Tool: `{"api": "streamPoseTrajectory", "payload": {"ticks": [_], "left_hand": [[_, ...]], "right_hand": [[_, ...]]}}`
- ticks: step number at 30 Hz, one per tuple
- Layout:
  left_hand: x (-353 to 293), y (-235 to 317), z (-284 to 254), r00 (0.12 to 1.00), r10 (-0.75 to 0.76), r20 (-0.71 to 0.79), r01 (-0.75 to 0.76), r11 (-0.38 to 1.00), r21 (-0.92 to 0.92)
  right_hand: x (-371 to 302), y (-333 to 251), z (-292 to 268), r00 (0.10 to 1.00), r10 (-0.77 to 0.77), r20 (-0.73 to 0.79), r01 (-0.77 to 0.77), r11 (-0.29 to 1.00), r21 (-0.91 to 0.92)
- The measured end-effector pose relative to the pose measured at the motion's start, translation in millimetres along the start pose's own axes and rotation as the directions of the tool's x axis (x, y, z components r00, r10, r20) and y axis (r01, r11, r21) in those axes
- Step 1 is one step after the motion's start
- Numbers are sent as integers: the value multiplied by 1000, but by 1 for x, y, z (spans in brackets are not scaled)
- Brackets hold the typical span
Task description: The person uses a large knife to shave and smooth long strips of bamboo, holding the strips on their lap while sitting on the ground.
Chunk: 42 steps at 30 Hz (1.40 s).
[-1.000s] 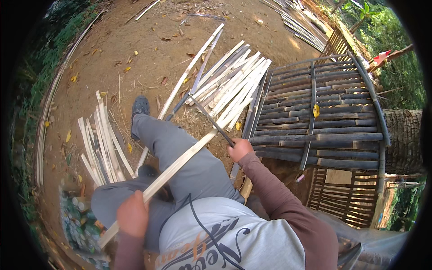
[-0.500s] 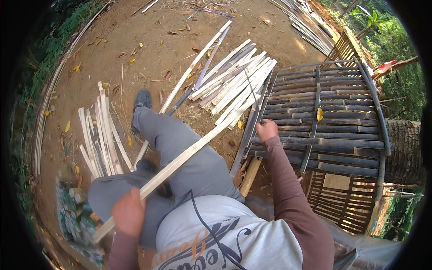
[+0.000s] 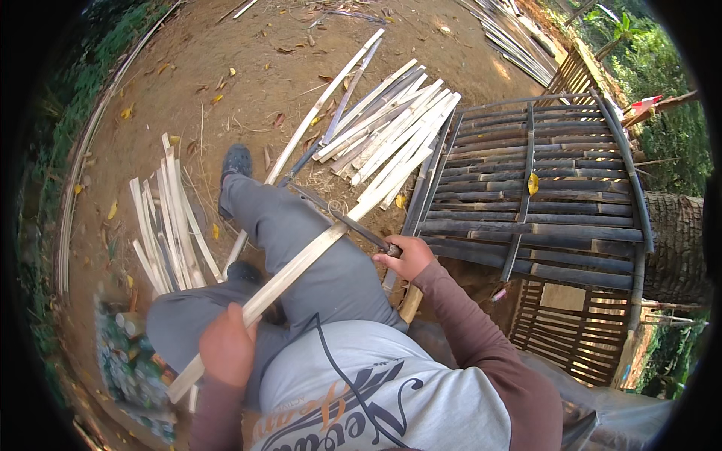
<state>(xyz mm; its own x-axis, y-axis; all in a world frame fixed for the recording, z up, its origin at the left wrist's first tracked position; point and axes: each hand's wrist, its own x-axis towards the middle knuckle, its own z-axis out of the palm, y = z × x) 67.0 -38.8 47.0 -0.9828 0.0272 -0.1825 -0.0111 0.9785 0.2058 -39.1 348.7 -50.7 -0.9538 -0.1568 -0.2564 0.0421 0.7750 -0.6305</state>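
A long pale bamboo strip [image 3: 297,264] lies slantwise across my thighs. My left hand [image 3: 227,346] is wrapped round it near its lower end. My right hand [image 3: 410,258] is closed on the dark handle of a long-bladed knife [image 3: 366,235]. The blade crosses the strip over my right thigh, and a thin curled shaving stands up beside it. The strip's far end reaches over a pile of split bamboo strips [image 3: 398,124] on the ground.
A smaller bunch of strips [image 3: 171,218] lies at the left. On the right stands a dark bamboo slat bench [image 3: 556,192], with a tree trunk [image 3: 675,252] beyond it. Clear bottles [image 3: 131,368] are heaped at the lower left. More long strips [image 3: 511,49] lie at the back right.
My right hand has moved left, bringing the knife down from over the pile onto the strip. My left hand has shifted slightly up and right with the strip. A curled shaving now shows.
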Motion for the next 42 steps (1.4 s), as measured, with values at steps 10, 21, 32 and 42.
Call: {"api": "streamPoseTrajectory", "payload": {"ticks": [10,21,32,42], "left_hand": [[11,10,28,999,10,43,-10,1000,6],[28,3,36,996,59,71,-57,998,-29],[27,-2,32,995,77,69,-77,997,0],[28,19,21,994,78,-70,-87,988,-126]], "right_hand": [[-11,-6,26,991,42,-125,-55,993,-106],[40,23,20,953,143,-266,-209,949,-237],[130,314,-101,601,628,-495,-548,774,317],[70,83,-36,870,432,-238,-42,545,837]]}}
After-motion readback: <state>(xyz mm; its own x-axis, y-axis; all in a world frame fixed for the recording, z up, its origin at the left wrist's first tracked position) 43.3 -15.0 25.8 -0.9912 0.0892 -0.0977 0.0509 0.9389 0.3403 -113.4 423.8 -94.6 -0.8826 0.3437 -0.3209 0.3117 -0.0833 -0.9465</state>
